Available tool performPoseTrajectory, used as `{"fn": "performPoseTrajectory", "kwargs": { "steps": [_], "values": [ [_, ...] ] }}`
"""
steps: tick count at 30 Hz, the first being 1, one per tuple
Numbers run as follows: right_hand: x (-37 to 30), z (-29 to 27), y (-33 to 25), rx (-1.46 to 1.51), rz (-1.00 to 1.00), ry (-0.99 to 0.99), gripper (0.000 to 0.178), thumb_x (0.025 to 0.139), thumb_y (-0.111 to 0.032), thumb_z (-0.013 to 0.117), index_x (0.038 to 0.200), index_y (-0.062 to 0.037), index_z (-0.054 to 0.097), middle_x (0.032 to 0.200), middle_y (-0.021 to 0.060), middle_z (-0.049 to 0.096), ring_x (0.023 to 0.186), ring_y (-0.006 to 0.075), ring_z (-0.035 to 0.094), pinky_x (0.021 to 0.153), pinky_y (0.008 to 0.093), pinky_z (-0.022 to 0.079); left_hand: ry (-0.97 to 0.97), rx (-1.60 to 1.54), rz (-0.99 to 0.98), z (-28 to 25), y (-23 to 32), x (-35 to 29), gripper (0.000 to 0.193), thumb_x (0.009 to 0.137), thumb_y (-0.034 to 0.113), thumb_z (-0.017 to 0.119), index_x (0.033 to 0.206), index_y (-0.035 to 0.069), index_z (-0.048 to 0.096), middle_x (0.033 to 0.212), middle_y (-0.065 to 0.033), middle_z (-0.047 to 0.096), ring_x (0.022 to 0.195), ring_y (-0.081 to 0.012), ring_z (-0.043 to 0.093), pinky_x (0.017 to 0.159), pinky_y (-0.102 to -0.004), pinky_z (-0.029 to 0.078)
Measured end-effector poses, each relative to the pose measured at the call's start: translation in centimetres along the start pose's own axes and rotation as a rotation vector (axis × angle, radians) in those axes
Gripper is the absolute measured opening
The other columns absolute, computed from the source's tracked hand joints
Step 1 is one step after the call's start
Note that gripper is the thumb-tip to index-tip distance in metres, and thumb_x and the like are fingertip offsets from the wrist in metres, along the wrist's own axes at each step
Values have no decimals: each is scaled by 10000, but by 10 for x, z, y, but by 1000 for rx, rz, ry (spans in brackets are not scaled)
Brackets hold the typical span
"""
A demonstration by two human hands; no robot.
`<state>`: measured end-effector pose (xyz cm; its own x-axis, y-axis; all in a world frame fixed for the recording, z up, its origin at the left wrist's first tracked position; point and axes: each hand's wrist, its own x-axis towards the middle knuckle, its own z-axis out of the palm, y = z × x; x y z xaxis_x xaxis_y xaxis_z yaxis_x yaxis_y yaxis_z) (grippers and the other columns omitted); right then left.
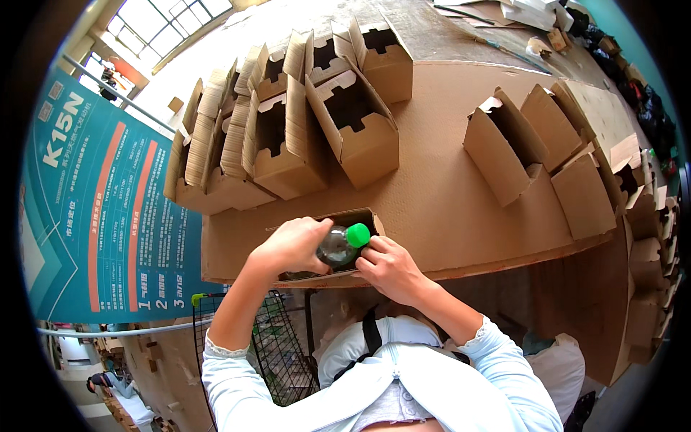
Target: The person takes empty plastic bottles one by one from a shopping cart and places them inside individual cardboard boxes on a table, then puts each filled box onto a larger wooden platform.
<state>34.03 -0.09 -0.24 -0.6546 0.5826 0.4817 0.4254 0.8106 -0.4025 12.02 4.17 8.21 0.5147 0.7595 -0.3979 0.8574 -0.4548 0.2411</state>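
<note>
Grasping a clear plastic bottle point(332, 252) in the left hand point(295, 245), with fingers along the far side and the thumb along the near side. Tilted to the right, under a green screw cap point(358, 235), and held at the mouth of an open cardboard carton point(369, 218) on the near edge of the desk point(439, 216), left of centre. Cannot tell the depth of the bottle inside, behind hand and carton wall.

Just to the right of the cap, at the carton's right end, the right hand point(392, 268), with fingers curled. Cannot tell from this view a firm grip on the carton edge from a light touch.

On the far left of the desk, a close cluster of open cartons point(360, 147) with notched edges. On the right, well apart from that cluster, a smaller group of brown cartons point(504, 155). Below the near edge, to the left, a black wire basket point(299, 353) with green-tinged contents. Farther out: to the left, a teal printed banner point(72, 237); to the right, beyond the desk, piled cardboard point(644, 302).
</note>
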Motion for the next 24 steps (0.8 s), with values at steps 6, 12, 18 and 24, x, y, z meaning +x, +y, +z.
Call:
{"fn": "performPoseTrajectory", "kwargs": {
  "steps": [6,12,18,24],
  "values": [
    [-8,-4,3,17,79,29,188,758,-125,746,769,-69,567,809,58,587,864,241,564,807,353,502,-37,-17,-16,19,-4,12,324,768,203,776,965,-23,653,945,-202,685,940,-387,648,838,-447,520],
    [-24,-17,2,-104,340,398,630,704,-137,821,1269,-60,552,1199,151,605,1189,338,554,1005,428,474,708,-204,104,16,-2,-28,521,769,196,796,1214,3,608,1224,-179,633,1129,-375,604,983,-425,487],
    [-47,28,15,110,347,181,365,809,-179,760,1116,-11,655,1248,169,620,1189,337,571,1082,476,400,524,-587,-132,96,-39,-46,690,714,218,844,1300,12,544,1268,-204,593,1134,-357,594,957,-382,493],
    [-12,14,11,-102,622,399,921,679,-238,865,1440,-65,377,1428,187,454,1331,338,415,1117,462,353,754,-116,-25,52,-37,-9,1158,564,243,907,1524,118,273,1549,-133,320,1414,-311,329,1164,-455,290]
  ]
}}
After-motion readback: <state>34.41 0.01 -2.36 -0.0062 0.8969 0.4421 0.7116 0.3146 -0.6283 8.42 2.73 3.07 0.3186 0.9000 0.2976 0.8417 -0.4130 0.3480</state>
